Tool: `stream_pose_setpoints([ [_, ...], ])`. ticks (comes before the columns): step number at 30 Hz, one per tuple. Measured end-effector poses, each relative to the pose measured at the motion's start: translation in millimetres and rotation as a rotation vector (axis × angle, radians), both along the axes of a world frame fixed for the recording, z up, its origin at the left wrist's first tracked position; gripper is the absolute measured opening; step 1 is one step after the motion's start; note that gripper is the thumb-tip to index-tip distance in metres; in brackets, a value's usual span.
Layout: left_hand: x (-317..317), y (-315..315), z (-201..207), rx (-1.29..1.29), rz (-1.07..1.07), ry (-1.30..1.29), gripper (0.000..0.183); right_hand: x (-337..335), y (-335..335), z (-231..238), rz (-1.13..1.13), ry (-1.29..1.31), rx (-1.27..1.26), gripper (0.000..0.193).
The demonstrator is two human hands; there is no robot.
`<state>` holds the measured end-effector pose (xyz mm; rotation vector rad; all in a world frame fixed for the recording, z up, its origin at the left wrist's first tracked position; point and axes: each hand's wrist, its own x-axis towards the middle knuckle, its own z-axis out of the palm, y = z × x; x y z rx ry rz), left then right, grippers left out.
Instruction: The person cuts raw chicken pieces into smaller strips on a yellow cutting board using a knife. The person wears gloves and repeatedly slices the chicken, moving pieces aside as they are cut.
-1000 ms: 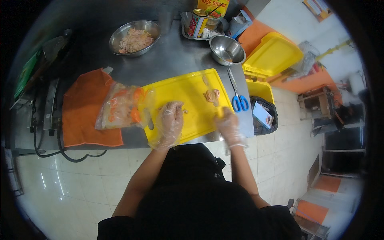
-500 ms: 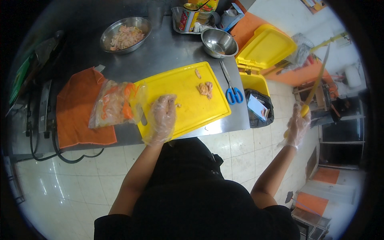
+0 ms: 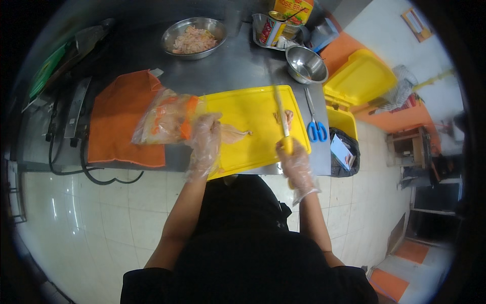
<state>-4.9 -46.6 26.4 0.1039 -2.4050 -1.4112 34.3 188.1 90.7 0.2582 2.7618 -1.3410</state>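
Note:
On the yellow cutting board (image 3: 248, 109) lies a pale, flat piece of raw meat, probably chicken (image 3: 234, 134). My left hand (image 3: 203, 144), in a clear plastic glove, is closed at its left end; the fingertips are partly hidden. My gloved right hand (image 3: 296, 164) grips the yellow handle of a knife (image 3: 281, 109), whose blurred blade points away from me over the board's right side. Small meat trimmings (image 3: 289, 118) lie there, partly behind the blade. A clear plastic bag with orange print (image 3: 164, 119) sits just left of my left hand.
An orange cloth (image 3: 119, 116) lies under the bag. Blue-handled scissors (image 3: 317, 130) rest right of the board. A steel bowl of cut meat (image 3: 195, 40), another steel bowl (image 3: 307, 65) and a tray with a can (image 3: 273, 28) stand behind. A yellow bin (image 3: 344, 124) stands open at the right.
My right hand has swung the knife in from far right to over the board. The flat meat piece now shows beside my left hand. The view has shifted, moving the table things rightward.

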Motion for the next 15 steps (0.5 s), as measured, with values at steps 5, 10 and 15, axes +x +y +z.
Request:
stream_pose_setpoints([
  [5,8,-15,-2,-0.401,-0.159,-0.053,0.025,26,-38,-12,0.116,-0.415,-0.257,0.048],
  [10,47,3,-9,-0.622,-0.363,0.008,0.025,42,-29,-12,0.056,-0.547,-0.451,0.047],
  [15,47,9,-31,-0.890,-0.352,-0.074,0.029,38,-2,-11,-0.125,-0.522,-0.441,0.042],
])
